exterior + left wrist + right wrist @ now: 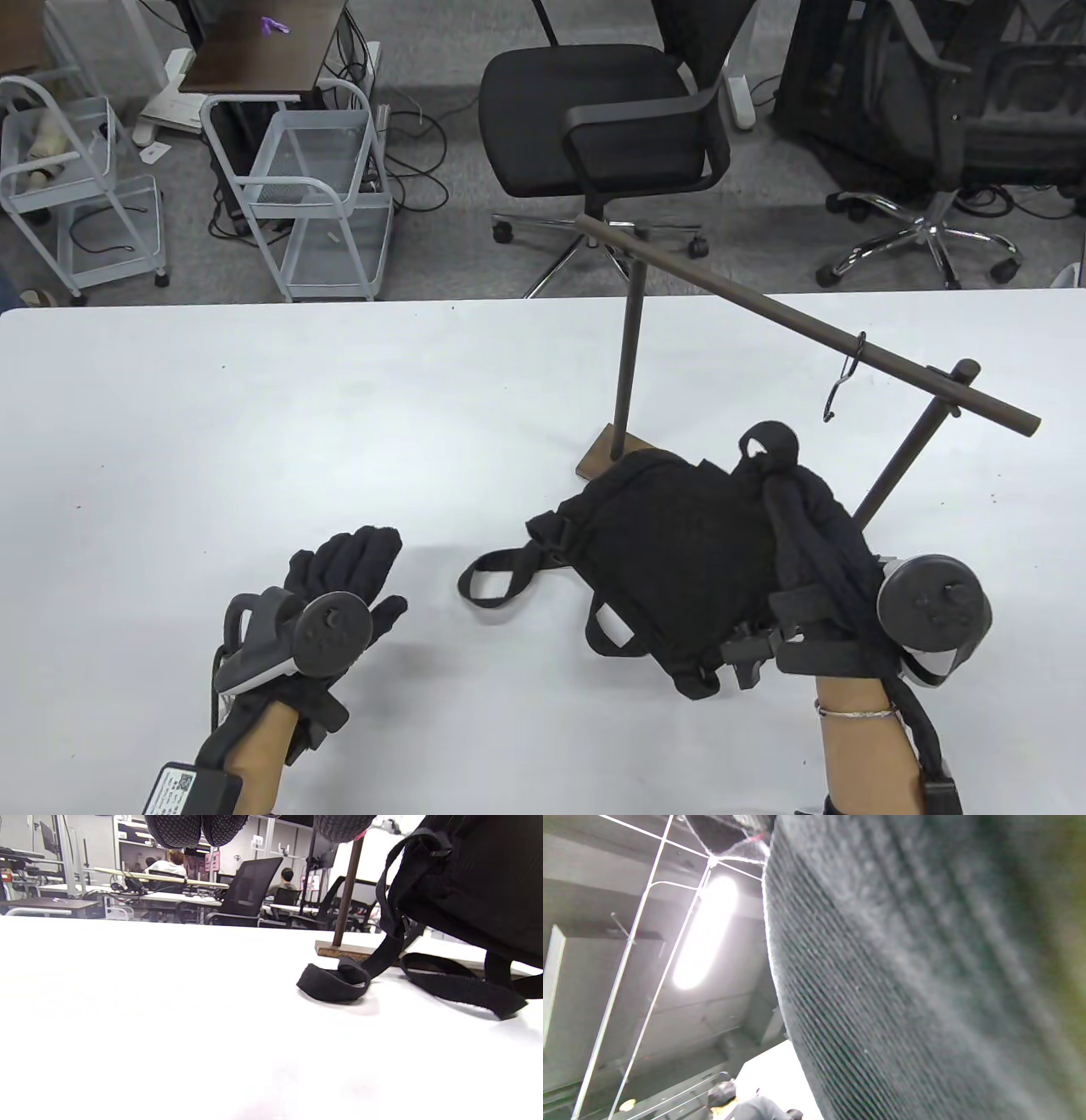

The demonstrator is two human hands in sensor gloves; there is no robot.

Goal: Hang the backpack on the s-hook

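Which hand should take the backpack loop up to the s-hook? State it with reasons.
Right. The right hand already grips the backpack by its top, just below the s-hook on the rail. The left hand rests open on the table, away from both.

White table (pixel 254 407), black office chair (pixel 594 110) behind it, two white wire carts (pixel 322 195) on the floor

Black backpack (pixel 679 543) raised off table, below empty s-hook (pixel 844 378) on rail.
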